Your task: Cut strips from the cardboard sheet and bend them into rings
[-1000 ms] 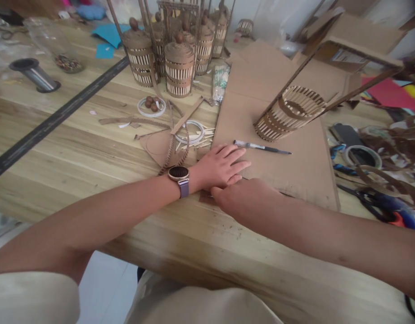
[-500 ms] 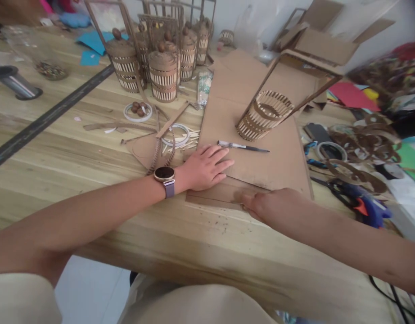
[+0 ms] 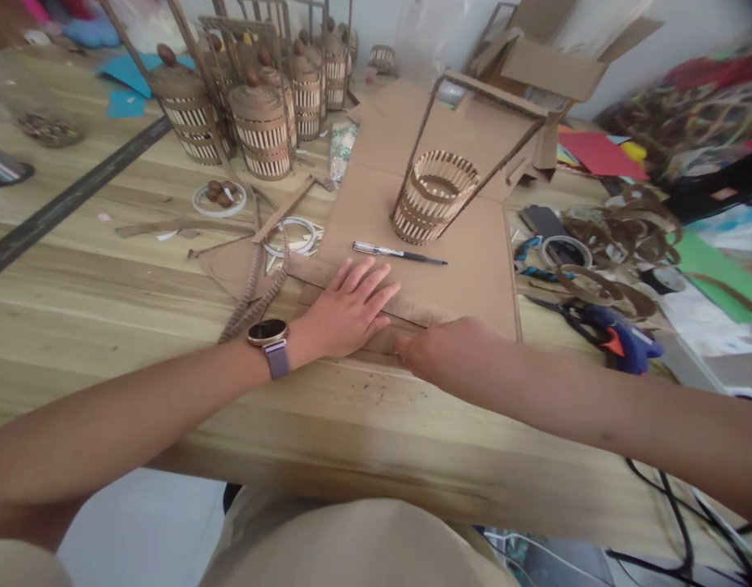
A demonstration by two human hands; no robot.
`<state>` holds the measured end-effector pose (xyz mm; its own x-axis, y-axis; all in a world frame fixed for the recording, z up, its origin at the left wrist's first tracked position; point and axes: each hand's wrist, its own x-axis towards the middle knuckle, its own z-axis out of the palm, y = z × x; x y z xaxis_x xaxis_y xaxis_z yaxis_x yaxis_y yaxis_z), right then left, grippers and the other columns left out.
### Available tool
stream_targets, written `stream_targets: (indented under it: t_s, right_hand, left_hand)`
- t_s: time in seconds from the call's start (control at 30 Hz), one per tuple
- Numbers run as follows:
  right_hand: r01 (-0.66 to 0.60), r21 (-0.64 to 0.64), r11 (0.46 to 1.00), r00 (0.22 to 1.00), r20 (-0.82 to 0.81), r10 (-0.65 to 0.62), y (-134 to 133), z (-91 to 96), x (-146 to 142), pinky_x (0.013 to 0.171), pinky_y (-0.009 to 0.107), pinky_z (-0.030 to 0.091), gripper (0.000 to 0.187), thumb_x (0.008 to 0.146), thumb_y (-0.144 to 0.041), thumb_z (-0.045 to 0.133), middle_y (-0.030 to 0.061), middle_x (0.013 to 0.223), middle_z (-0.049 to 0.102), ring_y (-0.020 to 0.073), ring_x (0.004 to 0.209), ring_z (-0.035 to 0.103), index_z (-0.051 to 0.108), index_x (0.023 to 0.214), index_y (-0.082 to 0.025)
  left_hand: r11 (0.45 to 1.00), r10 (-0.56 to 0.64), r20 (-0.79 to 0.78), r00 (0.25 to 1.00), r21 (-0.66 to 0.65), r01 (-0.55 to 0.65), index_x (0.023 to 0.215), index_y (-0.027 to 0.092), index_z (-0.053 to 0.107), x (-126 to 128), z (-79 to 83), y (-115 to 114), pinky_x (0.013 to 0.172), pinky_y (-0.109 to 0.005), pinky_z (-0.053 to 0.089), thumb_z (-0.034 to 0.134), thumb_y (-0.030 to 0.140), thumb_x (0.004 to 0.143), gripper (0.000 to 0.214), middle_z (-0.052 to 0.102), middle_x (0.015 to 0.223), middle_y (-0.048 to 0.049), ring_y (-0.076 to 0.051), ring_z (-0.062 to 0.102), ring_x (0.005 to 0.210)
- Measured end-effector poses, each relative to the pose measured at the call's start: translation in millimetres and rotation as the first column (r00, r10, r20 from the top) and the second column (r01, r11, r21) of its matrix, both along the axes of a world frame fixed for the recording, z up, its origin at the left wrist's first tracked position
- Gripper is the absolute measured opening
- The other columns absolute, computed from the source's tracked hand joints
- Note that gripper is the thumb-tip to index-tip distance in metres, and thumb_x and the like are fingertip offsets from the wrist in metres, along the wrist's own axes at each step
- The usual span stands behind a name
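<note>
My left hand, with a watch on its wrist, lies flat and open with its fingers spread on the near end of a large cardboard sheet. A narrow cardboard strip runs under its fingers. My right hand rests at the sheet's near edge, just right of the left hand. It is seen from the back with its fingers curled under, and what they hold is hidden. A pen lies on the sheet beyond my left fingers. An open slatted basket with a tall cardboard frame stands further back.
Several lidded slatted baskets stand at the back left. A tape ring holding nuts and cardboard scraps lie left of the sheet. On the right are a blue glue gun, a tape roll, curled brown strips and coloured paper. A cardboard box sits behind.
My right hand slid right along the sheet's near edge, then back left towards my left hand. My left hand stayed flat. The view shifted, so everything sits further left.
</note>
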<state>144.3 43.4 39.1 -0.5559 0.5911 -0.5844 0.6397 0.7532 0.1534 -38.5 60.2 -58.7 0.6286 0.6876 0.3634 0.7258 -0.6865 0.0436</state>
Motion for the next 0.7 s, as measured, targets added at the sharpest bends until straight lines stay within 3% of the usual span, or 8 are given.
stream_targets:
  t_s: [0.07, 0.17, 0.33, 0.53, 0.7]
  right_hand:
    - [0.026, 0.008, 1.000, 0.997, 0.071, -0.026, -2, 0.0, 14, 0.047, 0.024, 0.034, 0.028, 0.085, -0.006, 0.055, 0.0034, 0.067, 0.071, 0.0191, 0.060, 0.070, 0.067, 0.106, -0.019]
    - [0.030, 0.056, 0.998, 0.998, 0.046, -0.033, -7, 0.0, 41, 0.043, 0.024, 0.026, 0.025, 0.088, -0.008, 0.053, 0.0014, 0.063, 0.069, 0.0180, 0.055, 0.068, 0.064, 0.106, -0.021]
    - [-0.001, 0.119, 0.993, 0.995, 0.104, -0.011, -18, 2.1, 86, 0.041, 0.026, 0.016, 0.037, 0.082, 0.001, 0.054, 0.0004, 0.061, 0.068, 0.0178, 0.051, 0.066, 0.063, 0.110, -0.021]
    - [-0.015, 0.169, 0.985, 0.999, 0.039, 0.008, -25, -6.9, 129, 0.043, 0.029, 0.017, 0.045, 0.086, -0.004, 0.051, 0.0016, 0.071, 0.073, 0.0194, 0.054, 0.066, 0.060, 0.125, -0.025]
    - [-0.016, 0.203, 0.979, 0.998, -0.057, 0.028, -23, -20.2, 153, 0.042, 0.029, 0.018, 0.035, 0.091, -0.012, 0.047, 0.0018, 0.063, 0.069, 0.0169, 0.047, 0.060, 0.063, 0.119, -0.024]
  left_hand:
    - [1.000, -0.003, 0.007, 1.000, -0.004, 0.003, 0.145, 0.008, 0.047, -1, 0.9, 0, 0.119, -0.061, 0.022, 0.040, 0.038, 0.105, 0.050, 0.041, 0.154, -0.0216, -0.040, 0.029, 0.146]
    - [1.000, -0.013, -0.006, 1.000, -0.009, 0.013, 0.145, 0.007, 0.047, -1, 2.8, -1, 0.119, -0.062, 0.022, 0.040, 0.036, 0.105, 0.050, 0.042, 0.153, -0.0218, -0.040, 0.029, 0.145]
    - [1.000, -0.012, -0.040, 0.999, 0.003, 0.012, 0.145, 0.007, 0.047, 0, 4.2, -1, 0.118, -0.063, 0.024, 0.041, 0.034, 0.104, 0.049, 0.042, 0.152, -0.0219, -0.042, 0.031, 0.143]
    - [0.999, -0.023, -0.021, 1.000, 0.025, 0.024, 0.143, 0.007, 0.049, 0, 1.8, 0, 0.118, -0.063, 0.024, 0.040, 0.032, 0.104, 0.048, 0.045, 0.150, -0.0212, -0.040, 0.032, 0.143]
    - [1.000, -0.020, -0.020, 1.000, 0.016, 0.020, 0.142, 0.007, 0.050, 0, 1.3, 1, 0.117, -0.064, 0.024, 0.039, 0.032, 0.104, 0.047, 0.046, 0.148, -0.0217, -0.040, 0.032, 0.142]
